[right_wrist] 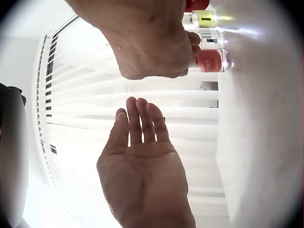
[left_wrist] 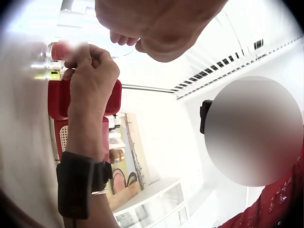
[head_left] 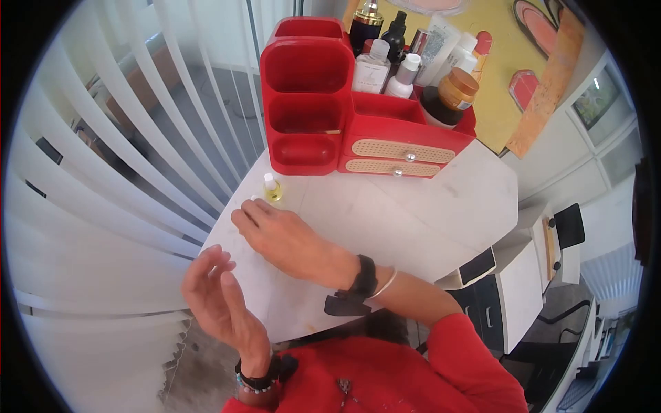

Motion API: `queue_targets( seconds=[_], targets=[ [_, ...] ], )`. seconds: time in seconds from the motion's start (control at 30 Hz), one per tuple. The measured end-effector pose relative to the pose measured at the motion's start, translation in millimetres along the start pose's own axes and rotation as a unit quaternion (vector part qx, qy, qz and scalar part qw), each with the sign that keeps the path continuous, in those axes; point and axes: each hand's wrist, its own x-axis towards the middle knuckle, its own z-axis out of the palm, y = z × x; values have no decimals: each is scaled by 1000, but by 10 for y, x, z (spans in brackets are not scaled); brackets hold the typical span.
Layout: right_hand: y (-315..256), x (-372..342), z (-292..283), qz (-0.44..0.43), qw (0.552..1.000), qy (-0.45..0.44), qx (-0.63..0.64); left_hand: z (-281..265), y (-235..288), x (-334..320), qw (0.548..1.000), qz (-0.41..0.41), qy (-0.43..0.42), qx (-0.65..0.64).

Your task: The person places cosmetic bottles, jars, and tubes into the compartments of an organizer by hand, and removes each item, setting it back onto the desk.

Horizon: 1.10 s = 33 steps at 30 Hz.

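My right hand (head_left: 292, 241) reaches over the white table, fingers curled at the white cap of a pinkish-red nail polish bottle (right_wrist: 211, 61). In the head view that bottle is hidden under the hand. Beside it stand a clear bottle (right_wrist: 211, 39) and a small yellow bottle (head_left: 273, 189) with a white cap, both upright on the table. My left hand (head_left: 224, 303) is held up at the table's left edge, palm turned inward. The right wrist view shows its fingers extended, with nothing in the palm.
A red organizer (head_left: 306, 110) with compartments and two drawers stands at the back, holding several cosmetic bottles and a jar (head_left: 458, 89). White vertical blinds (head_left: 124, 172) hang along the left. A cabinet (head_left: 516, 296) stands at the right.
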Motion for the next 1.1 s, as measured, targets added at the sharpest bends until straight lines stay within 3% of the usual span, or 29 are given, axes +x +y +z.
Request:
queue_targets(
  seconds=[0.37,0.43,0.57,0.67,0.77,0.9,1.03,1.1],
  targets=[
    [-57,15,-129,15,999,28,19,85,61,-19,1000,2,6,-8],
    [-51,25,-437,17,997,81,10,99,65,-13,1000,4,13,-5],
    [586,126,-1273,-45,942,277,-185,127,99,-28,1000,11,-4,-18],
    [869,157,-1890,81,911,330,-235,241,90,-57,998,26,-24,-46],
    [1276,128,-2077,70,895,266,-351,380,134,-100,996,31,-49,-70],
    [1373,99,-2147,131,901,146,-387,425,163,-95,994,49,-78,-60],
    [1509,135,-2128,167,917,115,-345,456,167,-96,995,54,-74,-49],
    [1578,132,-2116,121,932,154,-304,476,174,-107,994,22,-77,-69]
  ],
)
